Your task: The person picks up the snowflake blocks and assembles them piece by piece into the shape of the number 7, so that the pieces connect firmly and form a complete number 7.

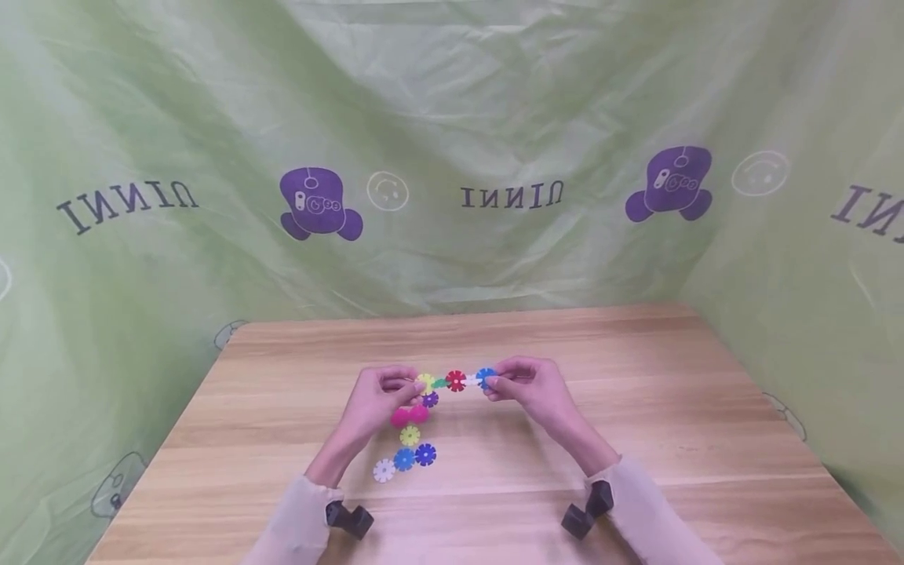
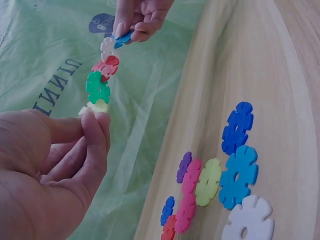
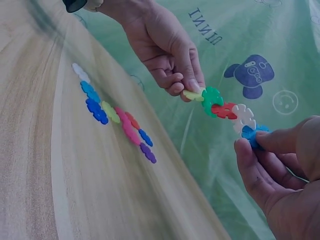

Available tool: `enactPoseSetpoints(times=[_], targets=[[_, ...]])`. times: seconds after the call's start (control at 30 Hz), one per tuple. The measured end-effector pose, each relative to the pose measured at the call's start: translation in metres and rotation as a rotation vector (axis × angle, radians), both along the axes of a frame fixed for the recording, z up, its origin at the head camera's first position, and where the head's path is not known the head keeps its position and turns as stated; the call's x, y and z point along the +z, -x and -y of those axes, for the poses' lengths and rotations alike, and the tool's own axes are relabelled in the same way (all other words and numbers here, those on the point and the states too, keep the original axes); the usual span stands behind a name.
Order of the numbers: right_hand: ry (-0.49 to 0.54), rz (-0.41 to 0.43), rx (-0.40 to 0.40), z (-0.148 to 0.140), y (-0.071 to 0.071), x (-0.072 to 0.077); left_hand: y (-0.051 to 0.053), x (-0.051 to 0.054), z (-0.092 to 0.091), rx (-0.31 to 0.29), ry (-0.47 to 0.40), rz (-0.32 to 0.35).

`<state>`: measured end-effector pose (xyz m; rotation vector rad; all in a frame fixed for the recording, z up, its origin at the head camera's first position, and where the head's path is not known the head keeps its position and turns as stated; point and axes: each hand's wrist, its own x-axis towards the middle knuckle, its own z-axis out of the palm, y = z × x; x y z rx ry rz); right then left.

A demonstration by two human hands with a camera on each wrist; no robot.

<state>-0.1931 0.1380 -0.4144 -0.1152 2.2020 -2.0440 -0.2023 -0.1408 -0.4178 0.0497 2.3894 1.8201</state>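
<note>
A chain of notched plastic snowflake discs (image 1: 455, 381) is stretched between both hands above the table. From left to right its discs are yellow, green, red, white and blue, slotted into each other. My left hand (image 1: 380, 400) pinches the yellow disc (image 3: 193, 95) at one end between thumb and fingers. At the other end, the blue disc (image 3: 255, 136) is pinched by my right hand (image 1: 538, 388). Below lies a second group of joined discs (image 2: 238, 177) on the tabletop: white, light blue, dark blue, yellow, pink, purple, red and blue. In the head view my left hand hides part of this group.
The wood-grain table (image 1: 636, 439) extends around the pieces. A green cloth (image 1: 452, 94) with purple prints hangs behind it and along both sides. A black wrist mount (image 1: 349, 519) shows at the left sleeve, another mount (image 1: 588, 510) at the right.
</note>
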Motion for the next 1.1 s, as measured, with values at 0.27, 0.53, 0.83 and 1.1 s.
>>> enactPoseSetpoints(times=[0.27, 0.53, 0.83, 1.1], targets=[[-0.014, -0.006, 0.016, 0.004, -0.002, 0.0, -0.003, 0.001, 0.005, -0.022, 0.014, -0.015], [-0.019, -0.026, 0.018, 0.005, -0.001, -0.001, -0.005, 0.005, 0.008, -0.049, 0.039, -0.04], [-0.051, -0.054, 0.006, 0.006, -0.003, 0.001, -0.008, -0.001, 0.005, -0.041, 0.043, -0.056], [-0.061, -0.059, -0.013, 0.004, -0.002, 0.003, -0.013, -0.004, -0.002, -0.001, 0.023, -0.08]])
